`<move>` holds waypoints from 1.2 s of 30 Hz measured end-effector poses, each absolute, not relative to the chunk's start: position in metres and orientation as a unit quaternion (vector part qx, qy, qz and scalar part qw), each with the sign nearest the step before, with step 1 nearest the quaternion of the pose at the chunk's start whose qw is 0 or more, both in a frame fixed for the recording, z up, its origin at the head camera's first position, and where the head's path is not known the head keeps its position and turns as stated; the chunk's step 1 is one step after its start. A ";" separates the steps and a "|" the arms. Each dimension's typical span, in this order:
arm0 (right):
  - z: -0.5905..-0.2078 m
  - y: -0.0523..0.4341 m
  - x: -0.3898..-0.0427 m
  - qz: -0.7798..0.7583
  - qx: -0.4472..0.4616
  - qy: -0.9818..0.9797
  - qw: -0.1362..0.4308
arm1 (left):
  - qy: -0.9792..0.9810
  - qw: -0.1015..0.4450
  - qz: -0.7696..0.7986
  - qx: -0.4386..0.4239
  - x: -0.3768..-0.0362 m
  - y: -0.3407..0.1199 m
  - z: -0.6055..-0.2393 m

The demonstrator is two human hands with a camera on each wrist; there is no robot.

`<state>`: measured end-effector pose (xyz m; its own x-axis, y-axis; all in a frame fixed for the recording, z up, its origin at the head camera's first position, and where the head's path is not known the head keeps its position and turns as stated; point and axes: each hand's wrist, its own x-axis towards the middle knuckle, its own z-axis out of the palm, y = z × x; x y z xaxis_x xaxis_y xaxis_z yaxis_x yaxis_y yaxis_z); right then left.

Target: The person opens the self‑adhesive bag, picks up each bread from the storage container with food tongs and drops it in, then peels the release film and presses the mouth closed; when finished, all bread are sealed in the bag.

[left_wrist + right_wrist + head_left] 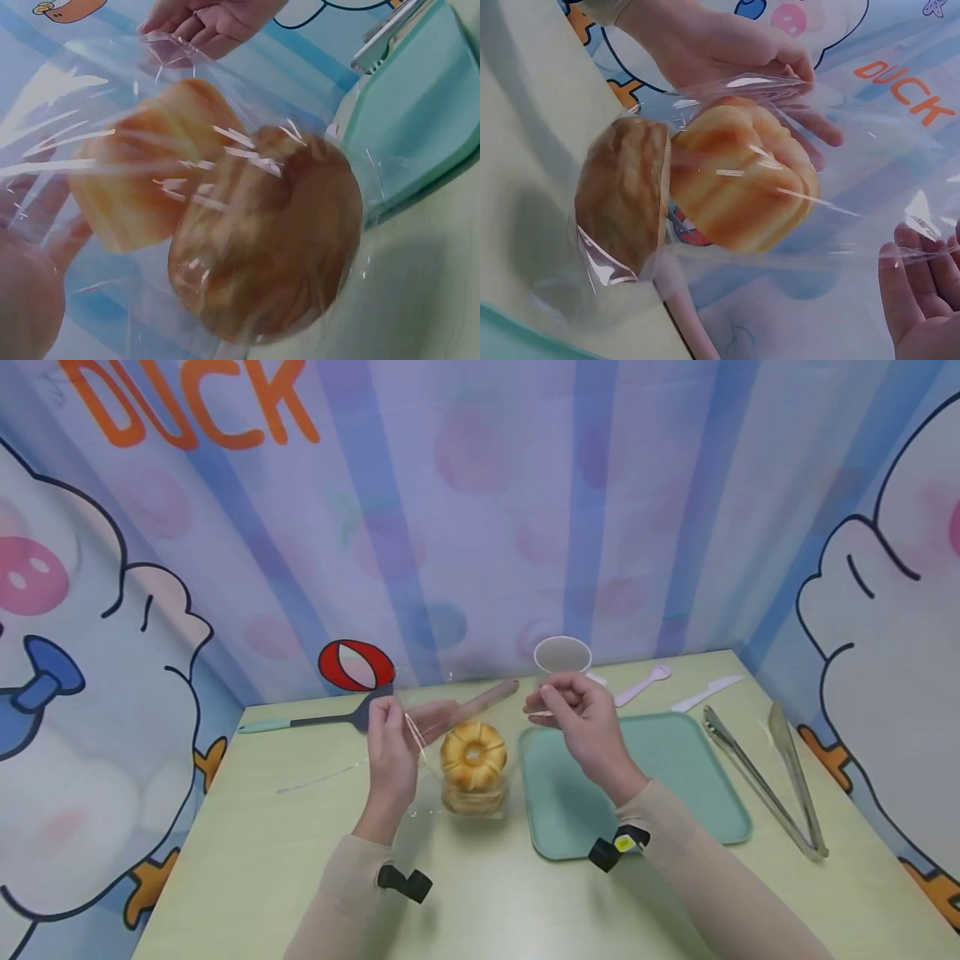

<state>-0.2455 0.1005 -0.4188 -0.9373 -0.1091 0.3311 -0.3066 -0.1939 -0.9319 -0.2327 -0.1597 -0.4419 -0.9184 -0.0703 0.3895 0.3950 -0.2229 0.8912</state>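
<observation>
A clear plastic bag [97, 142] hangs between my hands above the table. Inside are a golden, flower-shaped bread [473, 753] with a hole in its middle and a rounder brown bun [274, 247] below it. My left hand [393, 747] pinches one side of the bag's top edge between thumb and fingers. On the opposite side, my right hand [583, 722] pinches the film with its fingertips. The right wrist view shows the left hand [720, 49] with its thumb over the film and several fingers behind it. Glare on the film blurs parts of both breads.
Right of the bag lies a green tray [675, 777], with metal tongs [772, 785] beyond it. A plastic cup [562, 653], a pink fork [643, 685] and a pale knife [707, 692] are behind. A spatula [322, 721] and a long brownish thing [491, 697] lie at the back.
</observation>
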 end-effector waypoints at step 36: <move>-0.438 0.096 -0.244 0.656 0.143 -0.738 0.067 | -0.649 0.204 -0.720 -0.136 -0.224 -0.169 -0.447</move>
